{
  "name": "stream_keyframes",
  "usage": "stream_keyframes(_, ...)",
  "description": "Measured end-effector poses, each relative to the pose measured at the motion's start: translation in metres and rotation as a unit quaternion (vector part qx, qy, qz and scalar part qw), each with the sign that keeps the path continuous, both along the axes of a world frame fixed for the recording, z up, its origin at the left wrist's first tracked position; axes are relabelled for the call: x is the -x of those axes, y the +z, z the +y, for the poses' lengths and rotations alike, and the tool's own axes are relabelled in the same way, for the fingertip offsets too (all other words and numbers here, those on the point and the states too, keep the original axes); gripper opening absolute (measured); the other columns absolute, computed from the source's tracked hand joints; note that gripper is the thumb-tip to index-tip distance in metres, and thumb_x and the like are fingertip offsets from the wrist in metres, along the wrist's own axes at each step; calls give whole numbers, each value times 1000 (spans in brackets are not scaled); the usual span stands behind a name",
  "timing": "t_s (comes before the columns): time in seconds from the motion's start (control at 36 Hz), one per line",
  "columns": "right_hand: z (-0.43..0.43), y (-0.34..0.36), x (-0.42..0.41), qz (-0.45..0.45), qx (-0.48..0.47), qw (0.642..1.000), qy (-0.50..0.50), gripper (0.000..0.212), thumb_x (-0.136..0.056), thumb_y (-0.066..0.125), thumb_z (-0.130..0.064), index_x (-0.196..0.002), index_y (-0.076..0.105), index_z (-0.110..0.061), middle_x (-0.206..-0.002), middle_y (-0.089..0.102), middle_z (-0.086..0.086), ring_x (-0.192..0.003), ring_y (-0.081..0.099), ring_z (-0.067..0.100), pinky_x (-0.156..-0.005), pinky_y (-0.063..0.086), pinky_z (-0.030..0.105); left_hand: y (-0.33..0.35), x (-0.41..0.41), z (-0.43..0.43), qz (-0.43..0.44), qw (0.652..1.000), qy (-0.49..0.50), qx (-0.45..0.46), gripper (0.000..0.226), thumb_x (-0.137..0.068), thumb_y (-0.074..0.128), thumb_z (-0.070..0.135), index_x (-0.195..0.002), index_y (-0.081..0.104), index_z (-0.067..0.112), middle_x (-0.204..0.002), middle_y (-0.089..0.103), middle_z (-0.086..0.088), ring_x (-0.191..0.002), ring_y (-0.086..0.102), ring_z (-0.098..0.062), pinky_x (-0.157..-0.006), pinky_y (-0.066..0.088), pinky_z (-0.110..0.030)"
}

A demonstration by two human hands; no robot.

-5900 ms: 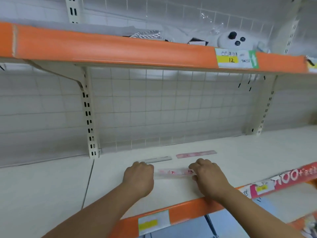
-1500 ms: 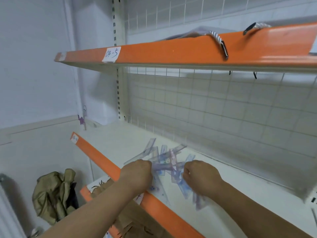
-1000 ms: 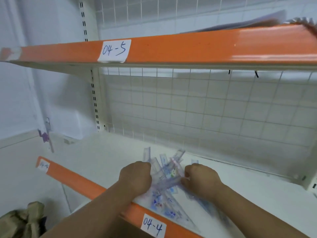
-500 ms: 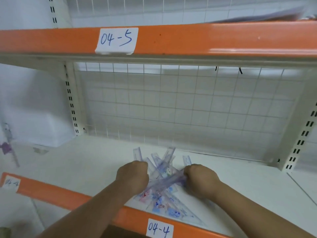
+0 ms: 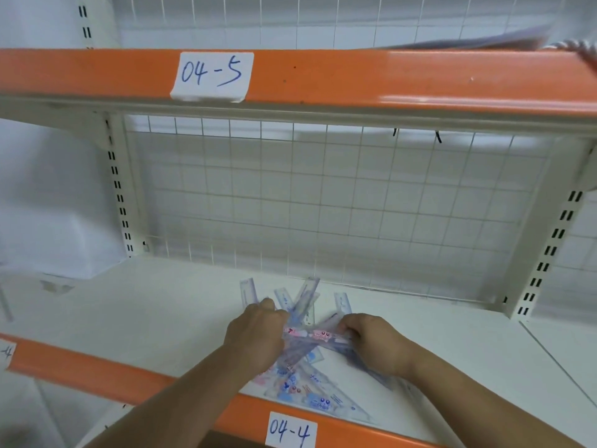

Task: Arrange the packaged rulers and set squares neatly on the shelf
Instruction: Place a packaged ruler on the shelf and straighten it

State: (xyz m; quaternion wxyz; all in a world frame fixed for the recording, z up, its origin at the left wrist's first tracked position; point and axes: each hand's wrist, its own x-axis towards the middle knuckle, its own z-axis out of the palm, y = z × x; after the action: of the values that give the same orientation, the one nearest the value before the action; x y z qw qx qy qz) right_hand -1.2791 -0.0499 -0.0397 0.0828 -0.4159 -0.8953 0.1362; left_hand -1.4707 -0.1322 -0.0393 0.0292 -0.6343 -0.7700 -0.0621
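A jumbled pile of packaged rulers and set squares (image 5: 303,379) lies on the white shelf (image 5: 155,321), crossing one another near its front edge. Most are clear with blue print. My left hand (image 5: 255,337) and my right hand (image 5: 378,342) each grip one end of a pink-printed ruler (image 5: 315,335), held level just above the pile. Several ruler tips (image 5: 311,287) fan out behind my hands. A clear set square (image 5: 326,399) lies flat beside the shelf's orange front strip.
The orange front strip carries a label "04-4" (image 5: 289,431). Above, an orange shelf edge carries a label "04-5" (image 5: 211,76). A wire grid back panel (image 5: 323,202) closes the rear, with slotted uprights at left (image 5: 118,185) and right (image 5: 549,250).
I turned from the right bay, where single rulers lay in a row, to this pile. Over the last second both hands stayed in the pile and lifted a pink ruler between them.
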Motion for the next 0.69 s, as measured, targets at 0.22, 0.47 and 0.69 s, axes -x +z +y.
stream_keyframes(0.22, 1, 4, -4, 56, -35, 997, 31, 42, -91, 58, -40, -130, 52, -25, -118, 57, -3, -100, 51, 12, -84, 39, 18, -1, 7, 1, 27, 999, 5, -40, 27, -92, 53, 13, -113, 66, 22, -111, 65, 2, -106, 56, -17, -78, 46, -26)
stream_keyframes(0.47, 0, -1, 5, -19, -235, 967, 97, 36, -91, 53, -40, -121, 61, -22, -111, 59, 5, -106, 51, 28, -90, 36, 32, 0, 9, 0, 16, 998, 2, -60, 22, -90, 57, 17, -108, 67, 22, -104, 67, 3, -94, 59, -14, -67, 37, -21)
stream_keyframes(0.69, 2, -3, 6, -17, -269, 958, 96, 22, -81, 63, -31, -98, 68, -19, -87, 63, 4, -84, 61, 29, -69, 45, 34, 3, 6, 2, 20, 998, -16, -58, 18, -89, 58, 23, -107, 64, 22, -103, 65, 3, -95, 56, -16, -67, 36, -22)
